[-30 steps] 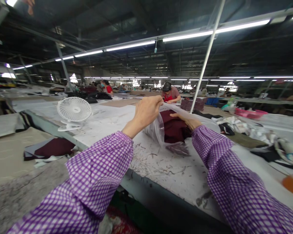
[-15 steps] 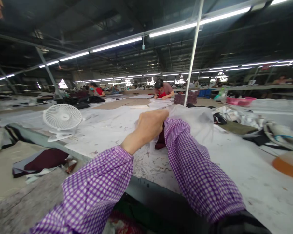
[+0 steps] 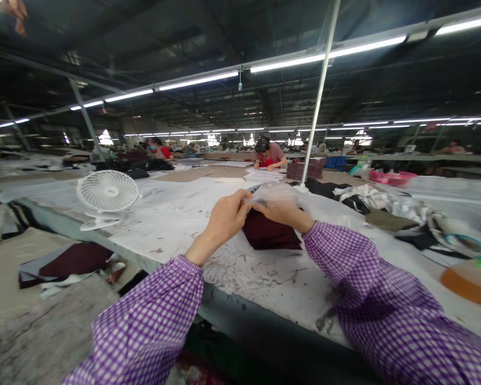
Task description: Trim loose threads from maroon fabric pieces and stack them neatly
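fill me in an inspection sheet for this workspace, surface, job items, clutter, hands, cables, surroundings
Surface: white-topped table, dark-speckled along the near side.
Job items: maroon cloth on the table; clear plastic at the right hand, partly blurred.
Clutter: white fan standing to the left; mixed fabric pieces and pink basin to the right.
Grip: left hand and right hand close together at the cloth's far edge, fingers bent; exactly what each pinches cannot be told.
Cables: one short hanging cord beneath the ceiling lights; others, nothing seen clearly.
Surroundings: upright pole; co-worker in red bent over work beyond.
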A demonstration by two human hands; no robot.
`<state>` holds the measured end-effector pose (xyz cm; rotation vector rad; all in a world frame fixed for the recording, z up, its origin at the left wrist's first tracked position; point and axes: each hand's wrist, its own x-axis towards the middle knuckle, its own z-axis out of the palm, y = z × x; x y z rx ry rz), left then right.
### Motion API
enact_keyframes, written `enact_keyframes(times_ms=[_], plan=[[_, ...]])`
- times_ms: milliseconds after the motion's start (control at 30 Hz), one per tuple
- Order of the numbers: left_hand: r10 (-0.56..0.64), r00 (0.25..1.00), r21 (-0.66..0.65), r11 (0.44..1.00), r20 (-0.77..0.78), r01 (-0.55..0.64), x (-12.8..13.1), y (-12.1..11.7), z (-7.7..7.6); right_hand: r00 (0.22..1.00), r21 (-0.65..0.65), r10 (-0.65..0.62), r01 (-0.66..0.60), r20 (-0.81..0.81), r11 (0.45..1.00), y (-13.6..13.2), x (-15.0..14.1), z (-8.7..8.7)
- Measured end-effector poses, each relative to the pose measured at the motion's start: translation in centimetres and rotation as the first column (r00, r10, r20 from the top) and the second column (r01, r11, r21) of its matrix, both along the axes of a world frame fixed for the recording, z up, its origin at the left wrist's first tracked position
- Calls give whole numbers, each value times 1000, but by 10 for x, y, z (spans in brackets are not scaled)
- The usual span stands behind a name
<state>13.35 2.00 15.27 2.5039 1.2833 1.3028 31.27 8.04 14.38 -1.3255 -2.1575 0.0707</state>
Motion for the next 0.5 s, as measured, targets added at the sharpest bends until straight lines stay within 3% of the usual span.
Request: enact_keyframes(times_ms=[67, 133, 167, 267, 333, 367, 433, 500], plan=[[-18, 1000, 9, 1000, -5, 18, 4, -4, -1, 989, 54, -24, 16, 147, 998, -15, -18, -12], [-14, 1000, 24, 1000, -19, 15, 5, -7, 0, 900, 167, -50, -26, 434, 986, -42, -38, -20], [-12, 1000, 22, 1000, -24, 13, 4, -9, 1, 863, 243, -78, -53, 498, 968, -60, -47, -21], [-94, 995, -99, 991, -34, 91, -4, -15, 7, 763, 177, 171, -350, 624, 920, -118, -67, -14], [-166, 986, -244, 955, 22, 167, -14, -20, 9, 746, 253, 292, -522, 598, 815, -143, -74, -3], [-173, 982, -301, 935, 71, 187, -21, -23, 8, 767, 331, 309, -552, 562, 766, -146, -77, 3], [-96, 980, -344, 926, 175, 152, -38, -29, 2, 846, 498, 266, -496, 462, 711, -132, -81, 11], [53, 972, -324, 946, 231, 26, -61, -33, -9, 906, 568, 145, -367, 398, 736, -97, -82, 10]])
